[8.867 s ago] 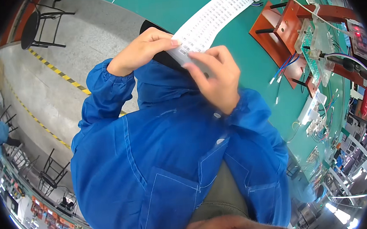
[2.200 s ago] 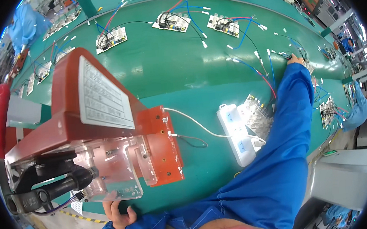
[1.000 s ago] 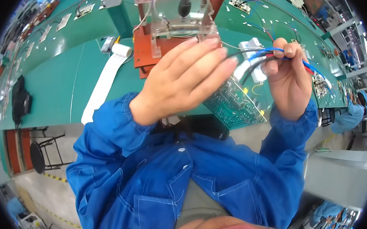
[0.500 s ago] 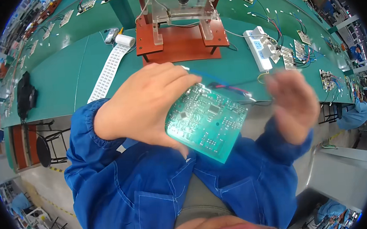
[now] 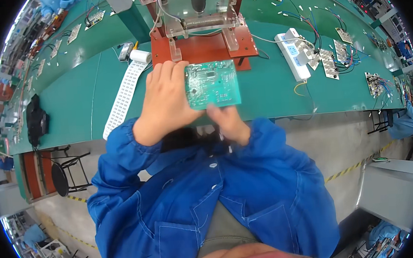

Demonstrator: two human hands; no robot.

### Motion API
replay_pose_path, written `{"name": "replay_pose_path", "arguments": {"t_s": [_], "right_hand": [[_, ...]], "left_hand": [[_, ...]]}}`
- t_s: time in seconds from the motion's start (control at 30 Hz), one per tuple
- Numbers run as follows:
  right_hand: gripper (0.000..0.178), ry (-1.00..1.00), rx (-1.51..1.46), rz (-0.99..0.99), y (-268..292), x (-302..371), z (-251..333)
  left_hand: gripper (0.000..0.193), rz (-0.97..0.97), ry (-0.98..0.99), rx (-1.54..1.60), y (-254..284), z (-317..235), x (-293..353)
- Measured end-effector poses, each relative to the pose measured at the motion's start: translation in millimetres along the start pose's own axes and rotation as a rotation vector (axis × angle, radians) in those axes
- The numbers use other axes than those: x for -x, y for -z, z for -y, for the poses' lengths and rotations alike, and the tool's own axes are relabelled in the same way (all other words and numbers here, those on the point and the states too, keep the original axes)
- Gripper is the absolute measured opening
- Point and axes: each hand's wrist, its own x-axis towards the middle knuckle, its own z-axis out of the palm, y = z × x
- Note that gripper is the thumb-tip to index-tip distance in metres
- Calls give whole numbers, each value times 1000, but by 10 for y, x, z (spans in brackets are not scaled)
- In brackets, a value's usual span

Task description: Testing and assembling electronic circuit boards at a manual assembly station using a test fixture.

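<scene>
A green circuit board [image 5: 212, 85], its soldered face showing, is held up in front of the red press fixture [image 5: 196, 48]. My left hand [image 5: 166, 96] grips the board along its left edge, with the fingers reaching over the upper corner and the thumb low. From below, my right hand [image 5: 231, 123] meets the lower edge. Its thumb lies at the edge near the middle, while the other fingers are mostly hidden and slightly blurred. The fixture has clear plastic parts and a dark plunger [image 5: 198, 1] above its red base.
Left of the fixture, a roll of white labels [image 5: 126, 89] trails over the green table [image 5: 73, 107]. A black object [image 5: 37, 119] lies farther left. On the right are a white power strip [image 5: 293, 58] and several wired boards [image 5: 329, 63]. A stool [image 5: 62, 177] stands at left.
The board has moved up and away from me toward the fixture and turned more level. My right hand has come in from the right to its lower edge. The red-and-blue leads no longer show beside it.
</scene>
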Motion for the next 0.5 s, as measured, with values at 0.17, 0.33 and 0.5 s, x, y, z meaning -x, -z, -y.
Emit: {"name": "replay_pose_path", "arguments": {"t_s": [0.17,0.33,0.5], "right_hand": [[36,-261,-316,-88,50,-301,-197],[35,-161,-266,-45,239,-652,-293],[31,-124,-115,-170,269,-1008,-461]], "left_hand": [[86,-211,-5,-171,138,-134,-7],[59,-359,-9,-71,257,33,55],[49,-422,6,21,217,222,-2]]}}
